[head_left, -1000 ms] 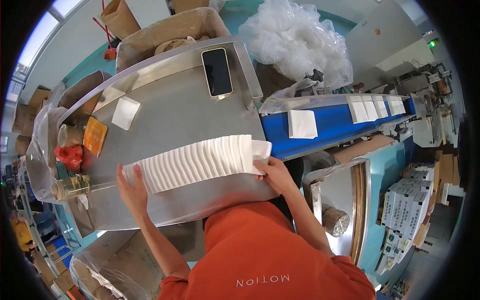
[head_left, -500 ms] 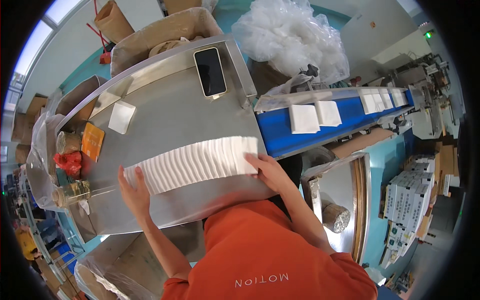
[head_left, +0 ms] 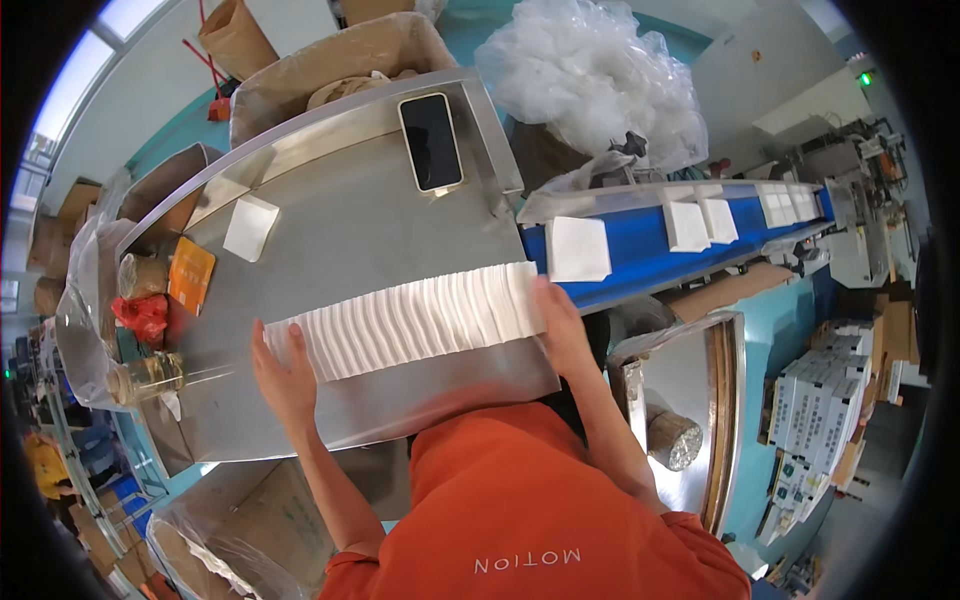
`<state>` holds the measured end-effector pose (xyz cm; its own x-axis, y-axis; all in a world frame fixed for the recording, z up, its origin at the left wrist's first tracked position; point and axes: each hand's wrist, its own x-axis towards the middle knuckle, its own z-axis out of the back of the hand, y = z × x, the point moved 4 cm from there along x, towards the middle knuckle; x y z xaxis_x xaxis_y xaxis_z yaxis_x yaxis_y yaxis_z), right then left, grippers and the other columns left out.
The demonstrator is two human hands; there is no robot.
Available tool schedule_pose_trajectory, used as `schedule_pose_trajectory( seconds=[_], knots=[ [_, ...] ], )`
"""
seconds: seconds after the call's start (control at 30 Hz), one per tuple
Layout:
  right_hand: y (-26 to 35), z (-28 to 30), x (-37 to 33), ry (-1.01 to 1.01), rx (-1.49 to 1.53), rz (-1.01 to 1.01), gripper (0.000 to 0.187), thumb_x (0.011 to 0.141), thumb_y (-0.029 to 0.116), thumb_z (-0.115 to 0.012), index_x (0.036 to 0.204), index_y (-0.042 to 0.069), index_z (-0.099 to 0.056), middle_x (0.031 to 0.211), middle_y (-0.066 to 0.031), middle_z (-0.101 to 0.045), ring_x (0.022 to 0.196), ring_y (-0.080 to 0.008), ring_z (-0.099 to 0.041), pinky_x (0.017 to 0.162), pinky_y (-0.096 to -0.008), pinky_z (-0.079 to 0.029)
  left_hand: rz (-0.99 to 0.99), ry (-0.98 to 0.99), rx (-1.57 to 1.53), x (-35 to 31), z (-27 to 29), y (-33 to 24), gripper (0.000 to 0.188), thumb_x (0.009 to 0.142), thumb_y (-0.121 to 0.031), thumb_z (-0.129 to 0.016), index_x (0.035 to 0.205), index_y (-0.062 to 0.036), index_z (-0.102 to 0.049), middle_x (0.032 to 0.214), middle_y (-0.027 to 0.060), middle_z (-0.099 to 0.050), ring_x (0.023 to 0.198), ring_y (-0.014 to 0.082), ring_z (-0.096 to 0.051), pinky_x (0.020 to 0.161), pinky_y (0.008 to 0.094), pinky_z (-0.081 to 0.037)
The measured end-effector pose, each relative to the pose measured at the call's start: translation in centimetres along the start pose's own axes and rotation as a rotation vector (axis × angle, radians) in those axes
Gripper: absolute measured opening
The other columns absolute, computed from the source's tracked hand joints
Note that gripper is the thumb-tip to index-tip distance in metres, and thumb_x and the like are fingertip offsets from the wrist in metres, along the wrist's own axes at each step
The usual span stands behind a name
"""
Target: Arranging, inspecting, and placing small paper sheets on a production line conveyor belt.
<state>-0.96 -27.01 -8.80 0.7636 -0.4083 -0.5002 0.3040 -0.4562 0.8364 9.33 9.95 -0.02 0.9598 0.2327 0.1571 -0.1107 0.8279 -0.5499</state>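
Note:
A long row of white folded napkins [head_left: 420, 322], packed face to face, lies across the metal table [head_left: 340, 225] in front of me. Around its left end is my left hand [head_left: 285, 378], thumb on the near side and fingers on the far side. Against its right end presses my right hand [head_left: 562, 325], slightly blurred, its fingers close together, so the row sits between both hands. Just right of that hand, a loose white napkin [head_left: 578, 248] lies at the near end of the blue conveyor belt [head_left: 640, 236]. Several more napkins [head_left: 686, 226] lie farther along the belt.
A phone [head_left: 431, 143] lies at the table's back. Toward the left are a single white square [head_left: 250, 228], an orange packet [head_left: 191, 275], a red crumpled bag [head_left: 143, 317] and a tape roll [head_left: 150, 380]. Clear plastic bags [head_left: 595, 85] bulge behind; a metal tray [head_left: 690, 400] stands at right.
My right hand has straightened against the row's right end, which now reaches closer to the belt. Napkins on the belt have moved toward me. The left hand keeps its place at the row.

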Motion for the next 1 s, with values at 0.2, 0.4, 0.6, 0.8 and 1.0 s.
schedule_pose_trajectory(
  seconds=[0.2,0.4,0.6,0.8,1.0],
  knots=[
    [0.4,-4.0,-1.5,0.163,-0.078,-0.19,0.042,0.096,0.034,-0.06,0.118,-0.001,-0.059,0.095,-0.0046,-0.064,0.082,-0.0129,-0.058,0.074,-0.0277,-0.046,0.042,-0.002,-0.059,-0.2,0.1,0.5,0.061,0.094,-0.04,-0.061,0.138,-0.0004,-0.045,0.135,0.0237,-0.052,0.126,0.0387,-0.049,0.104,0.0429,-0.039],
    [-0.8,0.3,-2.3,0.081,0.056,-0.164,0.029,0.095,0.014,-0.06,0.119,-0.002,-0.055,0.107,-0.0064,-0.064,0.088,-0.013,-0.062,0.074,-0.0273,-0.05,0.053,0.002,-0.032,-0.3,0.3,0.3,0.062,0.094,-0.04,-0.06,0.138,0.0003,-0.044,0.136,0.0242,-0.051,0.126,0.0394,-0.049,0.104,0.0435,-0.039],
    [2.5,-3.2,-2.3,0.14,-0.521,0.24,0.05,0.095,0.04,-0.059,0.118,-0.004,-0.057,0.106,-0.0111,-0.065,0.093,-0.0146,-0.058,0.083,-0.0277,-0.047,-0.022,0.072,-0.002,-0.8,-0.8,-0.9,0.064,0.093,-0.04,-0.061,0.14,-0.0001,-0.041,0.137,0.025,-0.049,0.128,0.0402,-0.047,0.105,0.0448,-0.038],
    [0.2,-2.8,-2.6,0.143,-0.071,-0.256,0.04,0.091,0.032,-0.065,0.115,-0.001,-0.063,0.095,-0.0014,-0.065,0.082,-0.0096,-0.058,0.069,-0.0251,-0.045,0.035,0.025,-0.031,-0.9,-0.3,-0.3,0.068,0.092,-0.041,-0.063,0.142,-0.0009,-0.04,0.139,0.0248,-0.047,0.129,0.0408,-0.046,0.106,0.0445,-0.038],
    [0.2,1.6,-0.7,-0.136,0.237,-0.069,0.038,0.097,0.029,-0.06,0.117,-0.003,-0.057,0.104,-0.008,-0.065,0.097,-0.0165,-0.064,0.084,-0.0287,-0.052,0.078,0.101,-0.01,-1.0,0.2,-1.0,0.067,0.092,-0.04,-0.064,0.141,-0.001,-0.04,0.137,0.0252,-0.05,0.127,0.041,-0.048,0.105,0.0441,-0.039]
  ],
)
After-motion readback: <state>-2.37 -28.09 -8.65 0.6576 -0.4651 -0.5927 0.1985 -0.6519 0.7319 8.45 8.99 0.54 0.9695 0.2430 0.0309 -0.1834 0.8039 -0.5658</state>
